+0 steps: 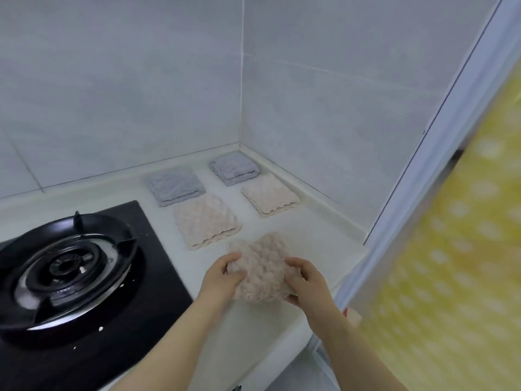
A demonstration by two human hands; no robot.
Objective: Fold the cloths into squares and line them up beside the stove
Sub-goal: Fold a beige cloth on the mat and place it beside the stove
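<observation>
A fluffy pink cloth is held just above the white counter, to the right of the stove. My left hand grips its left edge and my right hand grips its right edge, thumbs on top. Beyond it lie folded squares in two rows: a grey cloth and a cream cloth nearer the stove, and another grey cloth and another cream cloth nearer the right wall.
A black gas stove with a round burner grate fills the left side. Tiled walls meet in a corner behind the cloths. A white frame and a yellow dotted curtain stand at the right, past the counter's end.
</observation>
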